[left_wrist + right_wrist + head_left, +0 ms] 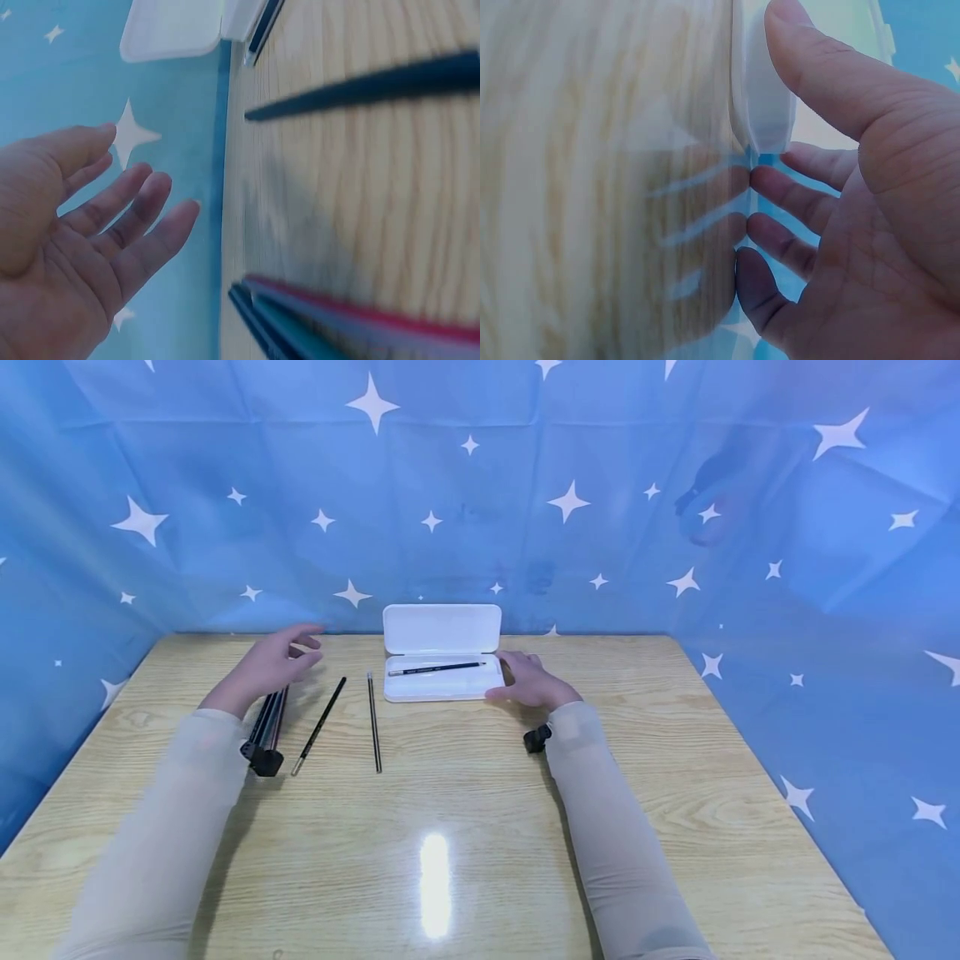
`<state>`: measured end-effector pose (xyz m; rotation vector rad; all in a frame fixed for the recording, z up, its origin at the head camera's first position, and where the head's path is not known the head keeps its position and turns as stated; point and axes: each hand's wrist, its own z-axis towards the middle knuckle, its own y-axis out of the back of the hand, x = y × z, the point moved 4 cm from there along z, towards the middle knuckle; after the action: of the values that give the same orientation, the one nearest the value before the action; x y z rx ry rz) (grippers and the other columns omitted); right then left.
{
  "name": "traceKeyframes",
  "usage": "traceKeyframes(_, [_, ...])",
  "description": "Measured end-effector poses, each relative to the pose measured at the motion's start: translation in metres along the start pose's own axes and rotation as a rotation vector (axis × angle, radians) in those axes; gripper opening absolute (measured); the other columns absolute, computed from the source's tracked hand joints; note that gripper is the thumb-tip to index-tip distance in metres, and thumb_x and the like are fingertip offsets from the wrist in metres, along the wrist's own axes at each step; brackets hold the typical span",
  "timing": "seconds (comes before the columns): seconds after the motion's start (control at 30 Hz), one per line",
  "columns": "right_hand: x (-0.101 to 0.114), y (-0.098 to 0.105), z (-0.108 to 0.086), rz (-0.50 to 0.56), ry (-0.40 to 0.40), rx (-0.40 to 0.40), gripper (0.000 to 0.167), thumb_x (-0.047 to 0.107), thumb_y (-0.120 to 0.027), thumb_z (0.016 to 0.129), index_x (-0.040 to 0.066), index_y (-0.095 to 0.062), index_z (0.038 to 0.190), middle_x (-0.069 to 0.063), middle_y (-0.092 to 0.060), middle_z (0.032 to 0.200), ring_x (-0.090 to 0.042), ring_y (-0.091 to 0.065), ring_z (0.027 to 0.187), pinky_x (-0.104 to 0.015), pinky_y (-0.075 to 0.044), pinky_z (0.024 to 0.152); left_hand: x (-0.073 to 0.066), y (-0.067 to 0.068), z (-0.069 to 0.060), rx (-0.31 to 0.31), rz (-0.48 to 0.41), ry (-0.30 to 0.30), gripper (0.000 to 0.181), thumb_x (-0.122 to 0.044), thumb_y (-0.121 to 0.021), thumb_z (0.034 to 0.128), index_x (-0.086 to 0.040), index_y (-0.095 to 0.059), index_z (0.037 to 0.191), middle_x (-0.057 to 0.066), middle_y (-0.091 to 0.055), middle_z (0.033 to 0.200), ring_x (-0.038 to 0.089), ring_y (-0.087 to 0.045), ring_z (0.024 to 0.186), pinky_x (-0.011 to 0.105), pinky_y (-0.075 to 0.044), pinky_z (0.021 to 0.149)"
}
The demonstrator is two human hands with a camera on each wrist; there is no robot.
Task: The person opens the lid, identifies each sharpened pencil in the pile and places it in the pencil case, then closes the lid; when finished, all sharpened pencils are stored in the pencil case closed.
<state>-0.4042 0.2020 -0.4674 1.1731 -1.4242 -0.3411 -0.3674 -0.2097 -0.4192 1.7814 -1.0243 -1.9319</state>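
Note:
A white pencil case (442, 688) stands with its lid (442, 628) raised, near the table's back edge. One black pencil (437, 669) lies lengthwise inside it. My right hand (534, 682) holds the case's right end, thumb at the front corner and fingers at the back and side; several fingertips touch the table in the right wrist view. My left hand (268, 667) hovers over the table's back left with nothing in it, fingers loosely spread. Under its wrist lie several dark pencils (262, 720), partly hidden, with a reddish one (360, 309) among them.
Two more black pencils lie between the left hand and the case: a slanted one (320, 724) and a nearly straight one (374, 723). A blue star-patterned cloth (465, 543) hangs behind the wooden table (495, 827). Light glares off its front middle.

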Motion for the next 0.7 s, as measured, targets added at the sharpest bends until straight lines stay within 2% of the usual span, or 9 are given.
traceKeyframes(0.17, [0.001,0.000,-0.002,0.011,-0.005,-0.001,0.090,0.046,-0.069,0.095,0.019,-0.018,0.164,-0.010,-0.014,0.168,-0.036,-0.006,0.153,-0.061,-0.021,0.119,0.016,0.011,-0.013,-0.023,-0.003,0.032,0.062,-0.033,-0.050,0.1075,-0.006,-0.029,0.159,0.028,-0.045,0.147,0.045,-0.051,0.127,0.051,-0.056,0.092])
traceKeyframes(0.3, [0.000,0.000,-0.002,0.004,-0.015,0.004,0.090,0.047,-0.068,0.096,0.020,-0.016,0.164,-0.008,-0.013,0.169,-0.034,-0.005,0.154,-0.059,-0.020,0.120,0.022,0.015,-0.022,-0.019,0.005,0.045,0.063,-0.034,-0.050,0.1074,-0.004,-0.028,0.159,0.029,-0.044,0.147,0.046,-0.053,0.125,0.051,-0.056,0.091])
traceKeyframes(0.47, [-0.003,0.000,0.000,-0.007,-0.022,0.009,0.091,0.049,-0.067,0.096,0.021,-0.013,0.164,-0.007,-0.012,0.169,-0.032,-0.005,0.153,-0.057,-0.020,0.120,0.025,0.013,-0.029,-0.002,-0.024,0.042,0.065,-0.034,-0.050,0.1075,-0.003,-0.025,0.160,0.030,-0.042,0.148,0.046,-0.054,0.125,0.051,-0.056,0.091])
traceKeyframes(0.7, [0.000,-0.002,0.000,0.019,0.015,-0.007,0.089,0.044,-0.068,0.097,0.016,-0.016,0.164,-0.010,-0.016,0.168,-0.035,-0.008,0.152,-0.059,-0.021,0.119,0.027,0.009,-0.029,0.010,-0.046,0.039,0.067,-0.033,-0.051,0.1074,-0.004,-0.023,0.160,0.030,-0.040,0.149,0.047,-0.054,0.124,0.046,-0.058,0.087])
